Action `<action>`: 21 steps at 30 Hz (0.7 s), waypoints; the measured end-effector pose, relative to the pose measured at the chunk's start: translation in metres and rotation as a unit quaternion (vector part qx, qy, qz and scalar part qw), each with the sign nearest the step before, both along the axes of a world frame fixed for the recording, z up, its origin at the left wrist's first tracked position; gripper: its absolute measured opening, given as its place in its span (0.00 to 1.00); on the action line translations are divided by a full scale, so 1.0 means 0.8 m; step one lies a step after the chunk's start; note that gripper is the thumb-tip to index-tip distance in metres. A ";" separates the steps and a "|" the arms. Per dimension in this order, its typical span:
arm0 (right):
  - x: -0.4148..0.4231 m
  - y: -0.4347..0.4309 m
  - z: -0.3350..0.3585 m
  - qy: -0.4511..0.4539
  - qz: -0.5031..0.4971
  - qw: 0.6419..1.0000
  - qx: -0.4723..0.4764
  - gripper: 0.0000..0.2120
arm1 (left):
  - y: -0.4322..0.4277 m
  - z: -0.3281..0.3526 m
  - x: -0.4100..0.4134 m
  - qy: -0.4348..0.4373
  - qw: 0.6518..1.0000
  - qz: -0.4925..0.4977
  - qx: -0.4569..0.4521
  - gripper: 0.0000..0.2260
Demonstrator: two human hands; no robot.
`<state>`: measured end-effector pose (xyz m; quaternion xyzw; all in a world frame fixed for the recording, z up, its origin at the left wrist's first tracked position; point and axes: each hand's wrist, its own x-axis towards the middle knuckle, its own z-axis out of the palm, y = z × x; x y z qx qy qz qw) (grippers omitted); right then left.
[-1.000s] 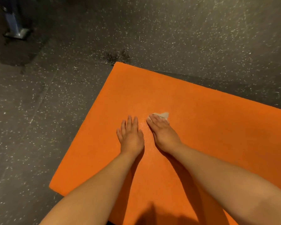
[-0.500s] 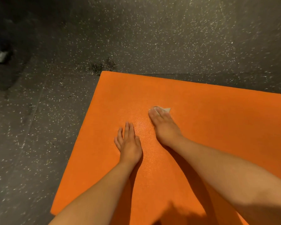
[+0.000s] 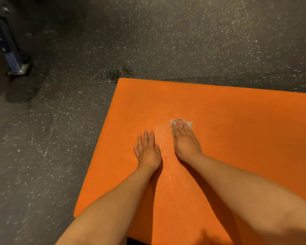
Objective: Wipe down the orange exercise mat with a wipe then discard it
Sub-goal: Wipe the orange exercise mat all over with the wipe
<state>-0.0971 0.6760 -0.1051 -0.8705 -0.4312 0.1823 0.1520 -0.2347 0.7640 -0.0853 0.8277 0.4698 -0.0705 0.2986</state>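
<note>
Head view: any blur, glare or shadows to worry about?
Head view: dim warm light; speckled floor smears with motion blur at the edges; faint sheen on the orange mat between left hand and right hand; arm shadows low on it; wipe legible.

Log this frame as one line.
phase: wiping | right hand: flat on wipe, pressing it to orange mat | left hand: flat on mat, empty | discard: not done

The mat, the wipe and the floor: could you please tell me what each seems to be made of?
The mat is probably foam or vinyl-covered padding, matte, with a fine pebbled grain that glints faintly. The wipe is a thin pale sheet, likely paper or nonwoven cloth, flat under the right hand. The floor looks like dark matte rubber with pale flecks.
</note>
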 end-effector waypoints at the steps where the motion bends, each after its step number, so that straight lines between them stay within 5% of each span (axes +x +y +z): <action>1: -0.009 0.004 0.002 0.004 -0.009 1.000 -0.006 0.32 | -0.001 0.001 0.001 0.006 1.000 -0.003 0.000 0.26; 6: -0.037 0.014 0.011 0.049 0.156 0.986 0.015 0.28 | -0.007 0.009 0.007 0.021 0.999 0.008 -0.025 0.26; 14: -0.004 0.001 0.000 0.030 -0.019 0.999 0.016 0.32 | -0.007 0.007 0.001 0.024 0.999 -0.015 -0.027 0.27; 21: 0.001 -0.010 -0.005 0.027 0.161 0.986 0.029 0.29 | -0.013 0.004 0.005 0.027 1.000 -0.005 0.004 0.27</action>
